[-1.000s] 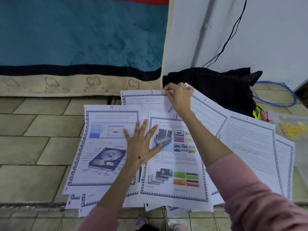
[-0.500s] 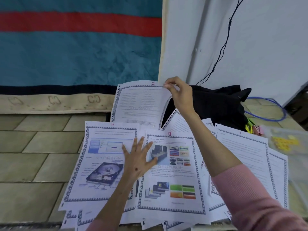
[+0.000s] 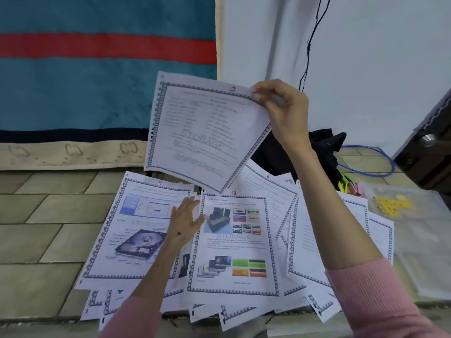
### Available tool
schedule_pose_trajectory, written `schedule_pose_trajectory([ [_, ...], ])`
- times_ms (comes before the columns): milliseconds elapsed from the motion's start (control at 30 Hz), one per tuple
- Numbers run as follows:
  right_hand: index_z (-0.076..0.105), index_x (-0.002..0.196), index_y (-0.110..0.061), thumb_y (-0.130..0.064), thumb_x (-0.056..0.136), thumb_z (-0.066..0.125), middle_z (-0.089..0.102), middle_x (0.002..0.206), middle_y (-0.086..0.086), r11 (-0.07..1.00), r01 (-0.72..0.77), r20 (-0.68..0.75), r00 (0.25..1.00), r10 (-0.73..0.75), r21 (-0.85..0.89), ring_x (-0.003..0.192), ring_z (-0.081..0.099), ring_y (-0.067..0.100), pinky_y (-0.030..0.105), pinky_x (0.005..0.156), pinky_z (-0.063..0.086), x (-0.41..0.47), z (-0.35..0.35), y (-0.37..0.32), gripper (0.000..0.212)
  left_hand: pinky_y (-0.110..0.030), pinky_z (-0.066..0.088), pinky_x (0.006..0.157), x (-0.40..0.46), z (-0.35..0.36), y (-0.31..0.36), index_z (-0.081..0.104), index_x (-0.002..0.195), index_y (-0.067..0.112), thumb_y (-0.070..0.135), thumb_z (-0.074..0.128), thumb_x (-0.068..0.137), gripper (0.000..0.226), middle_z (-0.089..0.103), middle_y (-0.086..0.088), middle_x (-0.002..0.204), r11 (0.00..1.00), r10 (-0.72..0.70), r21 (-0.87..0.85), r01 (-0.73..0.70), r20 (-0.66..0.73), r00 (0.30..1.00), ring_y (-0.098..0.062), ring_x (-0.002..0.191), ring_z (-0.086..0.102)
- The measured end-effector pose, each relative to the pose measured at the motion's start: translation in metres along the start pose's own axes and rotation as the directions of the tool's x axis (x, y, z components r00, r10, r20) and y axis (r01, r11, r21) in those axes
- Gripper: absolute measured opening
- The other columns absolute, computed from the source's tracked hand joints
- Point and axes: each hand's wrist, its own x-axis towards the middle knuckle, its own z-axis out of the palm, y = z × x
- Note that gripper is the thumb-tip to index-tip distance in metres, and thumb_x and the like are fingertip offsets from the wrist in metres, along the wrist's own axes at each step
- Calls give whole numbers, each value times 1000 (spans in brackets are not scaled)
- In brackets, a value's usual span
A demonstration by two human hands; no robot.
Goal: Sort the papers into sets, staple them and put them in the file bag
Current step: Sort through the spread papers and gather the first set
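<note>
Just above the middle of the frame, the right hand (image 3: 284, 111) pinches the top right corner of one printed sheet (image 3: 202, 132) marked "STORAGE", held up clear of the floor and tilted. Below it, the left hand (image 3: 184, 220) lies flat with fingers spread and relaxed, gripping nothing, pressing on the spread of papers (image 3: 317, 240) where two picture pages meet. These two are the hard-drive page (image 3: 133, 230) at lower left and the page numbered 13 (image 3: 234, 242) at lower centre. Further text pages fan out to the right, partly under the right forearm, and more edges poke out beneath at the bottom; their full count cannot be told because they overlap. Both sleeves are pink. At right lies one clear file bag (image 3: 419, 230) with yellow bits showing through it. Just beside it, coloured clips (image 3: 351, 186) sit by a black cloth bundle (image 3: 324, 147), which the raised sheet partly hides. One blue cable (image 3: 380, 164) loops on the tiled floor (image 3: 36, 215), and one black cord (image 3: 310, 45) hangs down the white wall. At upper left hangs a teal blanket (image 3: 85, 89) with a red stripe.
</note>
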Motion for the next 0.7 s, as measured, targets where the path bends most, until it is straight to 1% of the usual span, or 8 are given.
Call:
schedule_pose_trajectory([
  [67, 69, 89, -11, 2, 82, 63, 68, 71, -21, 996, -75, 35, 996, 77, -58, 76, 64, -9, 12, 78, 50, 9, -20, -11, 17, -26, 35, 97, -6, -10, 14, 57, 121, 8, 19, 48, 96, 28, 56, -5, 125, 965, -76, -263, 25, -183, 980, -15, 115, 50],
  [133, 69, 91, -10, -2, 82, 65, 66, 73, -12, 978, -145, 67, 985, 156, -147, 69, 62, -9, 11, 75, 50, 16, -39, -11, 13, -26, 40, 76, -6, -29, 25, 64, 88, 7, 5, 46, 95, 19, 62, -9, 88, 796, -348, -595, 110, -302, 887, -14, 80, 58],
  [233, 70, 97, -9, -8, 82, 68, 67, 79, 4, 922, -253, 144, 942, 304, -293, 72, 62, 3, 22, 76, 50, 14, -57, 5, 15, -38, 49, 87, 2, -63, 19, 70, 100, 11, 31, 45, 96, 32, 68, -14, 103, 228, -437, -959, 169, 54, 898, -28, 94, 61],
  [300, 70, 99, -9, -10, 82, 69, 69, 89, 10, 862, -318, 224, 877, 426, -394, 80, 63, 14, 29, 77, 50, 3, -59, 23, 17, -50, 43, 98, 1, -75, 17, 73, 103, 13, 71, 40, 79, 71, 65, -10, 119, 64, -284, -938, 341, 310, 907, -32, 109, 59],
  [433, 71, 96, -5, -6, 81, 70, 69, 92, 6, 767, -359, 324, 750, 577, -532, 83, 60, 11, 17, 68, 43, -39, -40, 69, 15, -43, 51, 81, -10, -60, 32, 71, 107, 12, 79, 49, 59, 85, 68, -11, 114, 243, -92, -807, 539, 534, 841, -33, 101, 61],
  [500, 71, 99, -5, -7, 80, 72, 68, 99, 7, 711, -396, 303, 706, 640, -581, 88, 59, 14, 20, 72, 41, -62, -28, 92, 20, -41, 58, 73, -15, -46, 41, 64, 112, 6, 53, 78, 60, 72, 68, -14, 112, 343, -80, -778, 527, 535, 841, -32, 94, 68],
  [567, 70, 104, -7, -9, 81, 71, 66, 111, 11, 658, -490, 266, 648, 714, -572, 96, 61, 20, 24, 75, 43, -83, -22, 109, 23, -34, 60, 66, -16, -28, 41, 62, 110, 2, 16, 75, 76, 39, 68, -15, 108, 452, -135, -747, 488, 483, 865, -25, 80, 72],
  [700, 52, 130, -16, -27, 85, 68, 50, 134, 9, 511, -631, 77, 584, 808, -583, 124, 47, 27, 38, 94, 42, -121, -45, 123, 49, -39, 48, 92, -17, -7, 39, 59, 114, 2, -3, 53, 90, 25, 63, -17, 117, 589, -231, -645, 487, 443, 866, -27, 90, 64],
])
